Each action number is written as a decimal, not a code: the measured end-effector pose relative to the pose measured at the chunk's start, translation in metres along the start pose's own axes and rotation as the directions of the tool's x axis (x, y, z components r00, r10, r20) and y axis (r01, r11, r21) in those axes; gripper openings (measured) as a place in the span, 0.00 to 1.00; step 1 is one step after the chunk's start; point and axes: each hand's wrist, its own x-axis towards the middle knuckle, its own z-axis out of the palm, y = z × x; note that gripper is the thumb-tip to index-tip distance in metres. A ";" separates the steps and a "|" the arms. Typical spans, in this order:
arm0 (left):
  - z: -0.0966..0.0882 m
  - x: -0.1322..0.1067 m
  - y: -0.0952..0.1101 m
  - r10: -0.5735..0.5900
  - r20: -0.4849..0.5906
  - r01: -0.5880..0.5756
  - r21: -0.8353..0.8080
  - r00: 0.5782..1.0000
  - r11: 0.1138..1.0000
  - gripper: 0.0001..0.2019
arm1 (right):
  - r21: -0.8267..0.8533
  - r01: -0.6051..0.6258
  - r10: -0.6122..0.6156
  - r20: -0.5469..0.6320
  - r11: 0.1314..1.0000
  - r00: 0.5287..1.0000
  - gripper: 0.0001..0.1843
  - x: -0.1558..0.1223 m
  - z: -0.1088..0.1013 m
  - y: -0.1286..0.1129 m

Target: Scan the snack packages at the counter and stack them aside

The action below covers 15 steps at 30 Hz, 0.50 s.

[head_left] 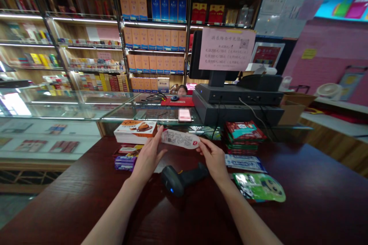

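Both my hands hold a long white packet point(180, 138) with printed text and a red mark at its right end, lifted a little above the dark red wooden counter point(301, 199). My left hand point(148, 157) pinches its left end with the other fingers stretched out. My right hand point(212, 157) grips its right end. Just below the packet, a black handheld barcode scanner point(179, 179) lies on the counter between my forearms, a blue light on its head.
An orange-and-white box point(135, 130) and small purple packs point(125, 160) lie left of my hands. To the right are a stack of red-green packets point(243, 134), a blue-white sachet point(244, 162) and a green panda packet point(258, 186). A cash register with monitor point(230, 95) stands behind, beside glass cases and shelves.
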 end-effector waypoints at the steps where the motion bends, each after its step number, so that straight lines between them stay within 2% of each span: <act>1: 0.000 0.000 0.000 0.021 -0.006 -0.021 0.028 1.000 0.999 0.47 | 0.000 -0.004 0.004 0.000 1.000 1.000 0.22 0.000 0.000 0.000; 8: -0.002 0.002 0.001 0.027 -0.025 -0.023 0.170 0.999 0.985 0.51 | 0.001 -0.015 0.015 0.018 1.000 1.000 0.21 0.001 0.001 0.000; 15: -0.007 0.001 0.002 0.026 -0.008 -0.023 0.224 1.000 0.974 0.48 | -0.009 0.003 -0.002 0.047 1.000 0.999 0.22 -0.001 0.001 0.002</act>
